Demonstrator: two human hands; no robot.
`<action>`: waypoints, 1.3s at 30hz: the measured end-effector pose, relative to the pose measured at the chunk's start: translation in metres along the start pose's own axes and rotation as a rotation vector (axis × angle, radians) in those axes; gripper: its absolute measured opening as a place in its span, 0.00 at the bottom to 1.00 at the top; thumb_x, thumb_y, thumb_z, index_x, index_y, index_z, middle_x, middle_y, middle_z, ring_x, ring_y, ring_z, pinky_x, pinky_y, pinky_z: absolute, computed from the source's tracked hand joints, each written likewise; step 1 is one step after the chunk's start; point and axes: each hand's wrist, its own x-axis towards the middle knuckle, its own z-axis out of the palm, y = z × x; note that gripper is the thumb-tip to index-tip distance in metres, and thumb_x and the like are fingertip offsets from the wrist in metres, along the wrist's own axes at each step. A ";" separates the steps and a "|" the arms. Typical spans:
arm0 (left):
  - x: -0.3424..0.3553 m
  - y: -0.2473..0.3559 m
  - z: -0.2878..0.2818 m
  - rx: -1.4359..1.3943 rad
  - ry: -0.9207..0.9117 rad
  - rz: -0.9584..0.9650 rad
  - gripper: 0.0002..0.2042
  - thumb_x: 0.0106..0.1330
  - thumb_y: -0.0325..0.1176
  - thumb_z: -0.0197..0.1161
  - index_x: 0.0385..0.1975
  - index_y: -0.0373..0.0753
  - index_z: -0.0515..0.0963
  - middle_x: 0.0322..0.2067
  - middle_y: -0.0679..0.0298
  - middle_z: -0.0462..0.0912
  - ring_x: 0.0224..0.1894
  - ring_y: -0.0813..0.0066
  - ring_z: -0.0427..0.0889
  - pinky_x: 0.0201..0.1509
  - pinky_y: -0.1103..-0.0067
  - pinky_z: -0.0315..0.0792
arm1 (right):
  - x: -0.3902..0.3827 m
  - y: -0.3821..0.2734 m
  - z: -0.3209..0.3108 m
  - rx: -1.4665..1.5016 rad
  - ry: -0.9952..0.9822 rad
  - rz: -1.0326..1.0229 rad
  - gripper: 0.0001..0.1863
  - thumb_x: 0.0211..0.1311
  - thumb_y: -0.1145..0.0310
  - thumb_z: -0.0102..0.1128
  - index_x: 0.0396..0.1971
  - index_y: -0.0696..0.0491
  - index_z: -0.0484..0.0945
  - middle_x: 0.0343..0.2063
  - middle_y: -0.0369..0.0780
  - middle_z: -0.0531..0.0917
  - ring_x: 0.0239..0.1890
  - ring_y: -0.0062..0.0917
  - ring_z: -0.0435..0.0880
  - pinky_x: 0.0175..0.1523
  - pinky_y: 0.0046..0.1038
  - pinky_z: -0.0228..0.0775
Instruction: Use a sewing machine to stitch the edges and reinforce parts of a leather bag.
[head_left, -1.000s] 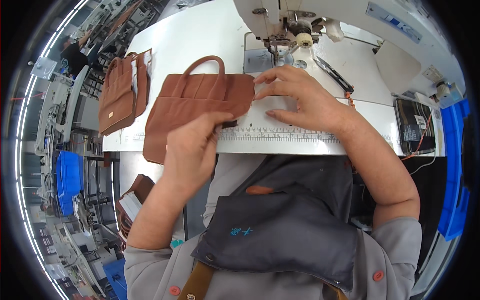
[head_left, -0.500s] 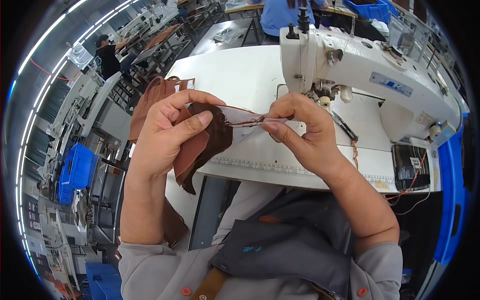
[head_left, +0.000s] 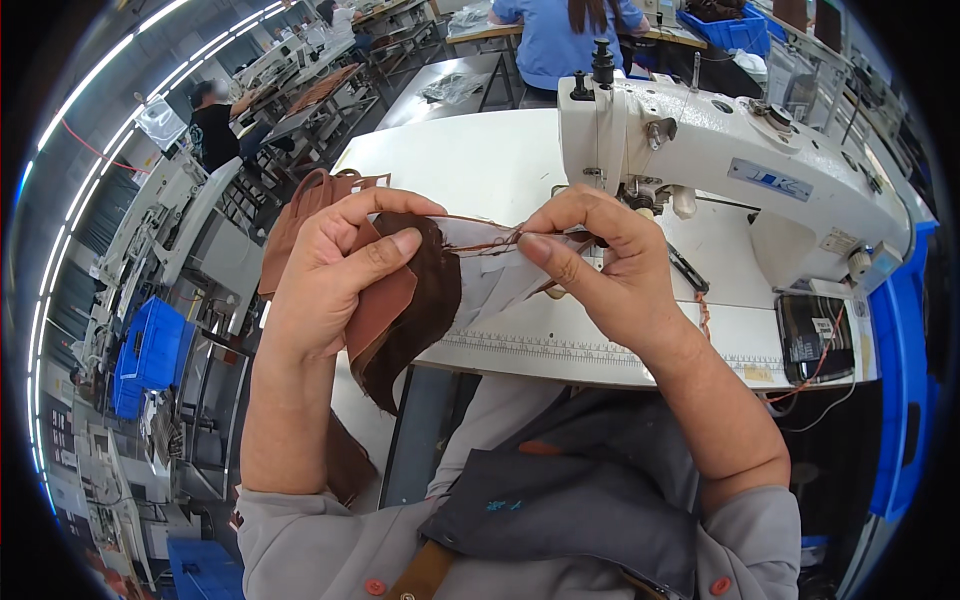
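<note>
Brown leather piece [head_left: 383, 303], with its dark brown layer [head_left: 425, 320] and white layer [head_left: 500, 285], hangs between the two hands, raised over the near part of the white table [head_left: 470, 155]. The left hand [head_left: 325, 262] has thumb and fingers closed on the leather, seemingly to bear its weight and spread the layers. The right hand [head_left: 620, 270] pinches thumb against forefinger at the frayed edge [head_left: 485, 243], perhaps keeping it taut and in sight; whether thread or cloth is caught, one cannot tell. The sewing machine [head_left: 700, 130] stands beyond, leaving the hands room in front of it
</note>
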 end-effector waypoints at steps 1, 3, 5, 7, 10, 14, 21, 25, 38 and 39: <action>0.000 0.000 0.000 -0.001 -0.011 -0.001 0.12 0.71 0.24 0.65 0.52 0.32 0.82 0.32 0.71 0.84 0.28 0.92 0.78 0.30 0.91 0.69 | -0.001 -0.001 0.000 0.030 -0.007 0.040 0.06 0.66 0.71 0.70 0.39 0.56 0.86 0.32 0.34 0.85 0.35 0.16 0.81 0.39 0.21 0.72; 0.001 0.000 0.001 0.007 0.005 0.002 0.11 0.71 0.24 0.66 0.52 0.32 0.82 0.32 0.72 0.84 0.28 0.92 0.77 0.30 0.91 0.68 | -0.001 -0.001 0.000 0.061 -0.015 0.079 0.06 0.67 0.71 0.70 0.39 0.56 0.86 0.33 0.34 0.84 0.36 0.15 0.81 0.39 0.20 0.72; 0.001 -0.002 0.004 0.012 0.041 0.000 0.11 0.71 0.24 0.66 0.52 0.33 0.82 0.31 0.72 0.83 0.27 0.92 0.77 0.29 0.91 0.67 | -0.001 -0.001 -0.002 0.035 -0.030 0.065 0.06 0.68 0.70 0.69 0.39 0.56 0.86 0.33 0.34 0.84 0.36 0.15 0.81 0.39 0.20 0.71; 0.001 -0.001 0.008 0.016 0.075 0.001 0.11 0.72 0.25 0.66 0.52 0.33 0.82 0.30 0.73 0.83 0.27 0.92 0.76 0.29 0.91 0.66 | -0.001 -0.001 -0.002 0.026 -0.027 0.063 0.06 0.68 0.71 0.69 0.39 0.56 0.86 0.33 0.34 0.84 0.36 0.15 0.81 0.38 0.20 0.71; 0.001 0.005 0.013 0.064 0.055 0.016 0.11 0.72 0.25 0.65 0.52 0.33 0.82 0.30 0.72 0.84 0.26 0.93 0.76 0.29 0.91 0.66 | -0.001 0.000 -0.005 0.009 -0.018 0.070 0.05 0.67 0.70 0.69 0.38 0.55 0.86 0.34 0.34 0.84 0.36 0.16 0.81 0.40 0.21 0.71; -0.021 0.006 0.035 0.478 0.098 0.142 0.11 0.72 0.24 0.63 0.52 0.35 0.82 0.28 0.68 0.85 0.25 0.91 0.76 0.28 0.88 0.67 | -0.003 0.009 -0.016 -0.293 0.000 -0.125 0.05 0.59 0.70 0.73 0.34 0.50 0.86 0.34 0.32 0.83 0.39 0.24 0.81 0.46 0.28 0.68; -0.019 -0.092 0.099 1.064 -0.136 0.654 0.13 0.69 0.30 0.64 0.50 0.35 0.82 0.43 0.54 0.87 0.38 0.57 0.86 0.45 0.68 0.80 | -0.045 0.049 -0.056 -0.868 -0.328 -0.453 0.10 0.46 0.71 0.70 0.32 0.49 0.85 0.34 0.31 0.81 0.35 0.27 0.78 0.41 0.30 0.66; -0.014 -0.121 0.102 0.982 -0.318 0.390 0.18 0.64 0.40 0.72 0.50 0.38 0.82 0.46 0.57 0.88 0.48 0.57 0.88 0.57 0.64 0.79 | -0.063 0.078 -0.066 -0.944 -0.454 -0.336 0.08 0.51 0.69 0.65 0.33 0.50 0.86 0.30 0.34 0.80 0.34 0.29 0.82 0.37 0.34 0.72; 0.051 -0.173 0.080 1.003 -0.343 0.384 0.27 0.65 0.40 0.70 0.62 0.37 0.75 0.66 0.55 0.74 0.71 0.54 0.70 0.77 0.47 0.54 | -0.062 0.079 -0.081 -0.889 -0.522 -0.052 0.10 0.54 0.73 0.66 0.37 0.50 0.89 0.30 0.37 0.81 0.34 0.33 0.84 0.40 0.37 0.79; 0.055 -0.173 0.079 0.997 -0.356 0.370 0.28 0.65 0.40 0.70 0.63 0.37 0.74 0.68 0.55 0.72 0.72 0.54 0.69 0.77 0.47 0.53 | -0.061 0.082 -0.082 -0.888 -0.517 -0.052 0.10 0.54 0.73 0.66 0.37 0.50 0.89 0.30 0.37 0.81 0.34 0.33 0.84 0.40 0.37 0.79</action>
